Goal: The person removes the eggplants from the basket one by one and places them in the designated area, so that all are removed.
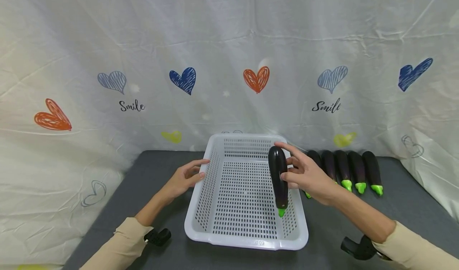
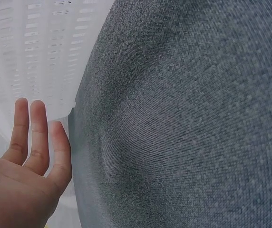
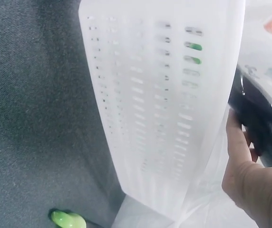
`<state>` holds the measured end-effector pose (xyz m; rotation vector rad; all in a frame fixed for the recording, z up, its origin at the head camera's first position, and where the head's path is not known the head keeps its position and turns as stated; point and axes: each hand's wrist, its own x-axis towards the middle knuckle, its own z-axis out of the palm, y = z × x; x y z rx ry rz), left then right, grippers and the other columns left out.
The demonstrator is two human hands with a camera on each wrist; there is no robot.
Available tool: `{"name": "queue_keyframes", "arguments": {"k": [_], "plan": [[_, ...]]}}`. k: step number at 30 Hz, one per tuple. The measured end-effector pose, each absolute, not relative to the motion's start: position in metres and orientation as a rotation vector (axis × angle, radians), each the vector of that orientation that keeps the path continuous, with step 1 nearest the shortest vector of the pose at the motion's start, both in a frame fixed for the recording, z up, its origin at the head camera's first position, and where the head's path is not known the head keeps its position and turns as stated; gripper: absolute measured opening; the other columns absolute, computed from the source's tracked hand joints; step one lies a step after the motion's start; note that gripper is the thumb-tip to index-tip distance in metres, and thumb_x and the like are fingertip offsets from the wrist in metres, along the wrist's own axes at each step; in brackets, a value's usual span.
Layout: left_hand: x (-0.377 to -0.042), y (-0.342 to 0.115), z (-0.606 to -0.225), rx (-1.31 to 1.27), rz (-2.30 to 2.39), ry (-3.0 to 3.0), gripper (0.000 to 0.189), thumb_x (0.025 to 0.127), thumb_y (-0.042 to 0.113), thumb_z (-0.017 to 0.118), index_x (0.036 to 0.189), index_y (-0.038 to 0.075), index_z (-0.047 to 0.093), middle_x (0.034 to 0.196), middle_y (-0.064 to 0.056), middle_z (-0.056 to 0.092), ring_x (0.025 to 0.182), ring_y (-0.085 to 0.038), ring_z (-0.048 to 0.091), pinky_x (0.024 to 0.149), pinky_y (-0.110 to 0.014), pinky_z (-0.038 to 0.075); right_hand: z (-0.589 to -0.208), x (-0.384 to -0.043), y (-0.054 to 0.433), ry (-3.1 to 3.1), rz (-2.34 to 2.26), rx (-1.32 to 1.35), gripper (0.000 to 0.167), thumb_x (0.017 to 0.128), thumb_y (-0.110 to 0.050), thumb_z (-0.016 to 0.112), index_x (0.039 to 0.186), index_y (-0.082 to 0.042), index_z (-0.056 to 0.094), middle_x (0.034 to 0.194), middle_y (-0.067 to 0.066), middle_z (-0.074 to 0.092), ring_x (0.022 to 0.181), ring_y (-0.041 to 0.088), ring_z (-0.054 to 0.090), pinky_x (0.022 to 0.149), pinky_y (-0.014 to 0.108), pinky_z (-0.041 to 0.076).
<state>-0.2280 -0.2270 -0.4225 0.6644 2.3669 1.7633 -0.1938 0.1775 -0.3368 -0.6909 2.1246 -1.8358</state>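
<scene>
A dark purple eggplant hangs over the right part of the white perforated basket, its green stem end pointing down toward me. My right hand grips it from the right, thumb on the near side and index finger at its top end. In the right wrist view the same hand shows beside the basket's outer wall, with the eggplant in its fingers. At the basket's left rim, my left hand touches the edge with loosely extended fingers. The left wrist view shows three fingers outside the wall.
Several more eggplants lie in a row right of the basket, partly behind my right hand. A dark grey cloth covers the table. Behind stands a white curtain printed with hearts.
</scene>
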Motion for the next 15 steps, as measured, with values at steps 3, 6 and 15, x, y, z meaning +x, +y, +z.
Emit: {"name": "queue_keyframes", "arguments": {"k": [3, 6, 15], "plan": [[-0.228, -0.227, -0.423, 0.663, 1.772, 2.360, 0.049, 0.104, 0.016, 0.062, 0.151, 0.013, 0.048, 0.131, -0.022, 0.058, 0.107, -0.034, 0.064, 0.081, -0.052, 0.056, -0.337, -0.193, 0.179, 2.096, -1.861, -0.705, 0.077, 0.096, 0.000, 0.064, 0.160, -0.022, 0.027, 0.124, 0.029, 0.048, 0.101, 0.036, 0.061, 0.083, 0.052, 0.054], [-0.229, -0.228, -0.423, 0.662, 1.777, 2.359, 0.050, 0.104, 0.016, 0.063, 0.151, 0.012, 0.048, 0.131, -0.021, 0.058, 0.107, -0.033, 0.064, 0.081, -0.052, 0.056, -0.338, -0.194, 0.183, 2.052, -1.899, -0.724, 0.077, 0.097, 0.002, 0.063, 0.160, -0.021, 0.025, 0.130, 0.029, 0.048, 0.106, 0.036, 0.062, 0.085, 0.052, 0.054], [-0.230, -0.227, -0.423, 0.640, 1.757, 2.375, 0.049, 0.105, 0.018, 0.061, 0.152, 0.015, 0.048, 0.131, -0.021, 0.058, 0.108, -0.035, 0.063, 0.080, -0.049, 0.057, -0.334, -0.196, 0.201, 2.055, -1.953, -0.697, 0.074, 0.100, -0.002, 0.064, 0.161, -0.021, 0.027, 0.135, 0.025, 0.051, 0.110, 0.033, 0.063, 0.087, 0.048, 0.054]]}}
